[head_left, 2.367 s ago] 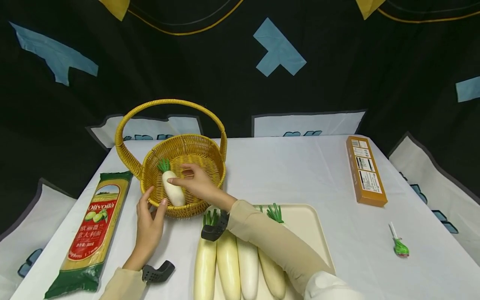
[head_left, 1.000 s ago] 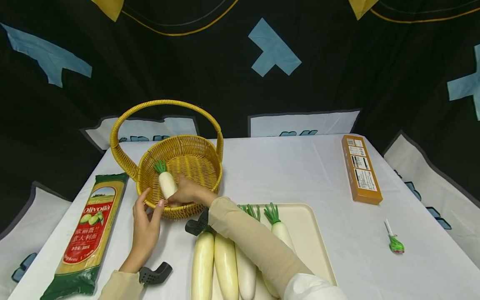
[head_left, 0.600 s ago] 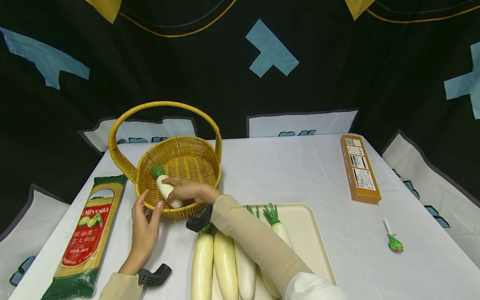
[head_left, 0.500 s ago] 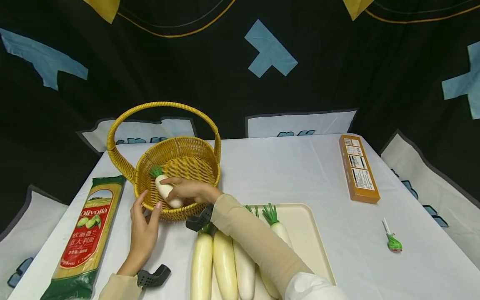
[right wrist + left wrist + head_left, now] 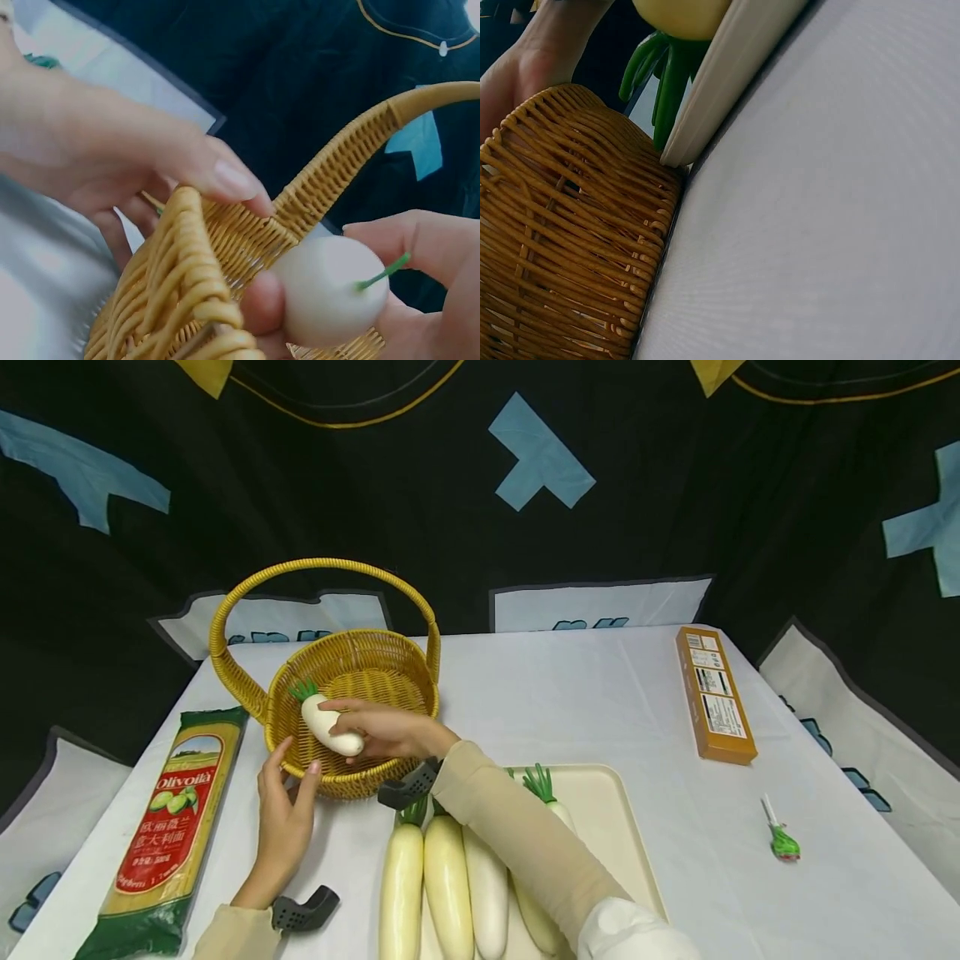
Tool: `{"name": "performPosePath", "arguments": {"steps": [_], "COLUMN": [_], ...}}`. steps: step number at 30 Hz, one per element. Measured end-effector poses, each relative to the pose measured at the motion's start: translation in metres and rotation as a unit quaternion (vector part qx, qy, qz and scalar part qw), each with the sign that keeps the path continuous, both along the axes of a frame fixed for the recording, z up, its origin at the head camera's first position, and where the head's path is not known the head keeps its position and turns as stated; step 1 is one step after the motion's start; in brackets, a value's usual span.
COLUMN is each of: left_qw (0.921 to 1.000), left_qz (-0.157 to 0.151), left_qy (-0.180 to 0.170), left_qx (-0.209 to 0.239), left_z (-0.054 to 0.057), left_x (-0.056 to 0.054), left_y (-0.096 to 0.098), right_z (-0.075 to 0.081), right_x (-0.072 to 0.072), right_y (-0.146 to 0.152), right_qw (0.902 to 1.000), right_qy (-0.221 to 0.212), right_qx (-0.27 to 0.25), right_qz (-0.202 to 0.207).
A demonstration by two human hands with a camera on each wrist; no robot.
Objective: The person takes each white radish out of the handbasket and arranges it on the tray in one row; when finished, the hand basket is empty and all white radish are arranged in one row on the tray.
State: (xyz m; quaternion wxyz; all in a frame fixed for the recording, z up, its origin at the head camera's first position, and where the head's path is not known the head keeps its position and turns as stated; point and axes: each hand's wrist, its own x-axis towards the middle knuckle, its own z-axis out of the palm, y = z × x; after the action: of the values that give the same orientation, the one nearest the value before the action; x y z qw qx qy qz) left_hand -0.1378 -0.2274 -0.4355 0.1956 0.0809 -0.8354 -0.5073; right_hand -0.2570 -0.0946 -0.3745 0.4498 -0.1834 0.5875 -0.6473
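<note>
My right hand [image 5: 386, 731] holds a small white radish [image 5: 328, 727] with green leaves, tilted inside the yellow wicker basket [image 5: 352, 789]. In the right wrist view the radish [image 5: 326, 292] sits between the thumb and fingers, its thin green root tip towards the camera. My left hand [image 5: 285, 814] grips the basket's near left rim, and the right wrist view shows that hand [image 5: 142, 142] with its thumb and fingers about the rim. The left wrist view has the basket's woven side [image 5: 570, 225] close up.
Several long pale radishes [image 5: 450, 893] lie on a cream tray [image 5: 630, 827], partly under my right forearm. A spaghetti pack [image 5: 168, 835] is left of the basket. An orange-brown box [image 5: 716, 697] and a green lollipop [image 5: 783, 842] lie at the right. The basket's handle [image 5: 322, 564] arches above it.
My right hand has curled round the small radish and raised it slightly from the basket's bottom, tilting it more sideways. My left hand has stayed at the rim.
</note>
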Motion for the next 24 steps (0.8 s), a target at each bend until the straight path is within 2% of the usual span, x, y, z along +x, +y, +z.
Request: {"name": "performPosePath", "arguments": {"steps": [6,9,12,16,21,24], "left_qw": [1.0,0.9999,0.9996,0.9996,0.9998,0.9998], "left_qz": [-0.007,-0.013,-0.017,-0.019,-0.011,-0.01], "left_qy": [0.004,0.009,0.017,0.018,0.013,0.015], "left_qx": [0.001,0.006,0.011,0.01,0.005,0.005], "left_z": [0.002,0.002,0.003,0.001,-0.001,-0.002], "left_x": [0.0,0.001,0.001,0.001,0.001,0.001], "left_y": [0.0,0.001,0.001,0.0,-0.001,-0.002], "right_z": [0.009,0.014,0.024,0.037,0.046,0.047], "right_x": [0.003,0.005,0.009,0.016,0.027,0.036], "right_y": [0.008,0.017,0.033,0.066,0.124,0.164], "right_qw": [0.9985,0.9981,0.9988,0.9991,0.9982,0.9979], "right_qy": [-0.026,-0.033,-0.022,-0.005,0.013,0.051], "right_qx": [-0.048,-0.05,-0.042,-0.039,-0.041,-0.016], "right_qz": [-0.001,-0.007,-0.008,0.012,0.042,0.037]}}
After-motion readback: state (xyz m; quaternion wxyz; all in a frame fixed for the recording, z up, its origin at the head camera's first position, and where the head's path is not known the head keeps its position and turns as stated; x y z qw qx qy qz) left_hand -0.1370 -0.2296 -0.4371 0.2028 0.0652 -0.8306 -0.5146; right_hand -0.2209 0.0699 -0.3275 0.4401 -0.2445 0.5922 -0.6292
